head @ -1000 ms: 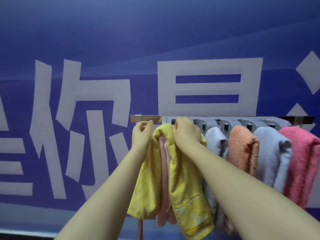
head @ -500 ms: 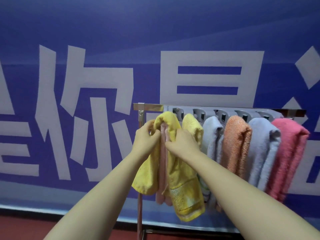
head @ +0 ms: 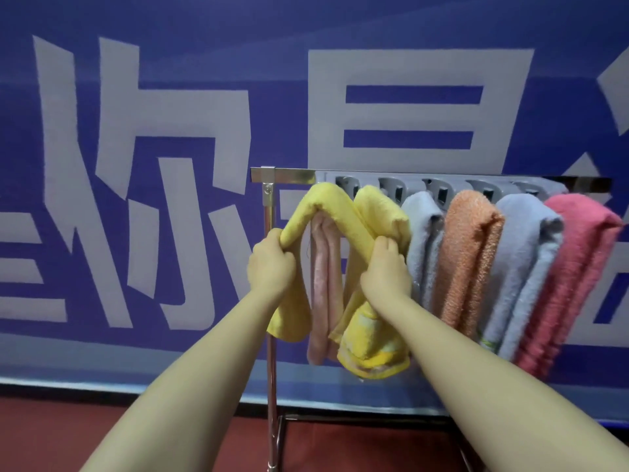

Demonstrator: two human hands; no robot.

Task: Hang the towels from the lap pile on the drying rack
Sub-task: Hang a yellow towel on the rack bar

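Towels hung in a row along the drying rack (head: 289,175), in front of a blue wall (head: 143,46) painted with large pale characters. At the rack's left end its metal post (head: 270,369) stood on a red floor (head: 68,434). At the post, the left hand (head: 270,267) gripped the left side of a yellow towel (head: 326,202), fingers curled into the cloth. That towel peaked just under the rail like a tent, its two sides spread apart, and a pale pink towel (head: 325,284) hung straight down between them. The right hand (head: 386,270) gripped the yellow towel's right side, its fingers curled too. Just above it sat another yellow fold (head: 377,209); whether it belonged to the same towel could not be told. Further right hung a grey towel (head: 422,240), an orange towel (head: 466,250), a second grey towel (head: 524,260) and a deep pink towel (head: 578,267), each touching its neighbour, below a line of grey clips (head: 391,189).
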